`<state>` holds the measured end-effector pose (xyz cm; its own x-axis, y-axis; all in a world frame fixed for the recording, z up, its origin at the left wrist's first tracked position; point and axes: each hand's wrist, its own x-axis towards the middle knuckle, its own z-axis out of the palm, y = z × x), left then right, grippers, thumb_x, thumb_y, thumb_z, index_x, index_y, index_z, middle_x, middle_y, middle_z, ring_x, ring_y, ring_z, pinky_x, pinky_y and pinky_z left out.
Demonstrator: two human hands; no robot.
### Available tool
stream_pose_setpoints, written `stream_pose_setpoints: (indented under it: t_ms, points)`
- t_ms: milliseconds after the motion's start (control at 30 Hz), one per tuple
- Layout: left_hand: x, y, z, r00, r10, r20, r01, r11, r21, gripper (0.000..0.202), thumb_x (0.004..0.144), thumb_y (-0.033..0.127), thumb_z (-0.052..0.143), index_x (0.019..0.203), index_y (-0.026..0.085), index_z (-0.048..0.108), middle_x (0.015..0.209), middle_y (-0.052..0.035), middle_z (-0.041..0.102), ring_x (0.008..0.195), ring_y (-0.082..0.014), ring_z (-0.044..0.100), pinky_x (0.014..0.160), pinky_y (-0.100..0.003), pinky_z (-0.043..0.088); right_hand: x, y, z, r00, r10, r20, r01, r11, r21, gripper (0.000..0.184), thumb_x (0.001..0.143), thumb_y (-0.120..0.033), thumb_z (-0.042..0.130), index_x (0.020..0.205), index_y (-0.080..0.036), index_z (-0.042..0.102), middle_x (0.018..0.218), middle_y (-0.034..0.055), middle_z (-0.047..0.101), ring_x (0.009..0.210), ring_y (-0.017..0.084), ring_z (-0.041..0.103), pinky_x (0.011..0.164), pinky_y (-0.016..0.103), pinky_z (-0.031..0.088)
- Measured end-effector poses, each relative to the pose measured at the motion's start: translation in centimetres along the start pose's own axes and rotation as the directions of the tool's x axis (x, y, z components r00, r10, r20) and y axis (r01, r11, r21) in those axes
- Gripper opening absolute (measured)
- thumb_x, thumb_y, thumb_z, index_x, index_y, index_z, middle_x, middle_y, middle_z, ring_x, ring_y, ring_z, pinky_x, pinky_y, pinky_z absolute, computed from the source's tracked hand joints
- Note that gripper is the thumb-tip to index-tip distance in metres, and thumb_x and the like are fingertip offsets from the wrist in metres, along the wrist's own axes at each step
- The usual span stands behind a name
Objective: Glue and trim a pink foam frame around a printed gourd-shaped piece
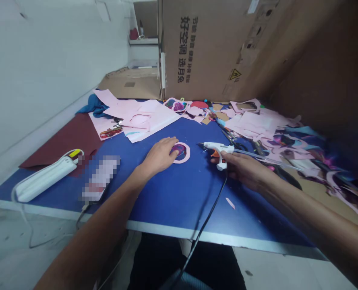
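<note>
My right hand [242, 167] is wrapped round the grip of a white hot glue gun [219, 148]. Its dark nozzle points left, and a clear glue stick [254, 156] sticks out of its back. A rounded pink-rimmed paper piece with a purple-blue centre [184, 157] lies flat on the blue table [172, 201]. My left hand [160, 156] holds it at its left side, the thumb over the centre and the fingertips at the upper edge. A gap separates the nozzle from the piece. The gun's black cord [207, 217] runs down over the table's front edge.
A white power strip [47, 179] and a blurred-out phone [102, 181] lie at left, near a maroon sheet [68, 141]. Pink sheets [148, 117] lie behind. Scissors [231, 139] and paper scraps [254, 125] spread along the right. A large cardboard box [209, 52] stands behind.
</note>
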<state>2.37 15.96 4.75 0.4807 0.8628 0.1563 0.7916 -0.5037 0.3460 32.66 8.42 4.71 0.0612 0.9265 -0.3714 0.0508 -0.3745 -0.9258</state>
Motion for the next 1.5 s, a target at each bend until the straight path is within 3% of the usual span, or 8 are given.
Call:
stream_pose_setpoints:
  t_ms: [133,367,633,867,1067,1233,1333,1500]
  points:
    - [-0.3,-1.2,1.0,0.999,0.029,0.024,-0.028,0.999,-0.026,0.047,0.103,0.021,0.057,0.149,0.019,0.068,0.163,-0.0109,0.063,0.155,-0.0308,0.055,0.132,-0.051,0.042,-1.2,-0.6,-0.1,0.988,0.152,-0.028,-0.15,0.987,0.065,0.029,0.098,-0.046,0.078,0.117,-0.026,0.086,0.126,0.0104,0.083,0.085,0.018,0.072,0.052,0.021,0.046]
    - [-1.2,-1.0,1.4,1.0,0.028,-0.006,-0.028,1.0,0.01,0.04,0.106,0.027,0.055,0.143,0.019,0.071,0.164,-0.013,0.062,0.154,-0.0312,0.056,0.131,-0.052,0.043,-3.5,1.3,-1.9,0.985,0.154,0.073,-0.164,0.975,0.152,0.017,0.096,-0.045,0.08,0.103,-0.029,0.081,0.114,0.0119,0.084,0.103,0.029,0.08,0.073,0.035,0.069]
    - [-1.4,-0.5,1.1,0.999,0.006,-0.038,-0.002,0.996,0.087,0.038,0.11,0.03,0.053,0.139,0.017,0.073,0.161,-0.0156,0.064,0.15,-0.0348,0.059,0.124,-0.055,0.049,-6.9,2.0,-1.4,0.968,0.25,0.029,-0.244,0.904,0.35,0.025,0.094,-0.038,0.081,0.118,-0.027,0.08,0.135,0.0132,0.08,0.13,0.032,0.075,0.102,0.039,0.069]
    - [-1.3,-0.7,1.3,0.999,-0.009,-0.047,0.014,0.995,0.098,0.04,0.111,0.031,0.049,0.141,0.016,0.072,0.162,-0.0177,0.062,0.15,-0.0363,0.059,0.125,-0.058,0.048,-9.0,1.9,-0.9,0.965,0.242,0.1,-0.26,0.924,0.28,0.036,0.089,-0.041,0.088,0.121,-0.027,0.08,0.138,0.0146,0.079,0.127,0.033,0.076,0.101,0.041,0.069]
    - [-1.1,-1.2,1.3,0.995,0.014,-0.102,-0.01,0.999,0.04,0.038,0.107,0.025,0.052,0.139,0.019,0.073,0.161,-0.0146,0.064,0.152,-0.0327,0.056,0.129,-0.055,0.044,-9.6,-1.0,0.9,0.99,-0.093,0.103,0.112,0.972,-0.207,0.046,0.087,-0.061,0.088,0.12,-0.03,0.084,0.117,0.0128,0.085,0.084,0.029,0.078,0.071,0.042,0.068]
    - [-1.4,-0.5,-0.1,0.989,-0.03,-0.148,0.039,0.998,0.059,0.023,0.102,0.02,0.058,0.113,0.019,0.079,0.126,-0.0121,0.076,0.122,-0.0307,0.069,0.108,-0.048,0.057,-6.8,-5.4,2.5,0.88,-0.473,0.044,0.405,0.698,-0.591,0.028,0.089,-0.051,0.081,0.109,-0.032,0.087,0.101,0.0063,0.087,0.088,0.033,0.081,0.079,0.045,0.067]
    - [-1.6,0.0,-0.8,0.989,-0.061,-0.136,0.065,0.998,0.021,0.017,0.098,0.017,0.061,0.1,0.021,0.078,0.109,-0.0088,0.074,0.104,-0.0264,0.07,0.096,-0.043,0.06,-3.8,-6.5,2.6,0.828,-0.552,0.099,0.465,0.578,-0.671,0.028,0.089,-0.042,0.077,0.11,-0.027,0.087,0.1,0.0067,0.087,0.086,0.031,0.08,0.076,0.043,0.065]
    - [-1.8,0.1,-0.9,0.999,0.003,-0.034,-0.003,1.0,-0.011,0.022,0.094,0.013,0.062,0.104,0.022,0.079,0.114,-0.0077,0.073,0.105,-0.0253,0.07,0.097,-0.042,0.059,1.1,-6.4,2.6,0.729,-0.647,0.225,0.56,0.373,-0.74,0.029,0.093,-0.038,0.072,0.116,-0.027,0.086,0.104,0.0061,0.086,0.089,0.029,0.079,0.083,0.044,0.063]
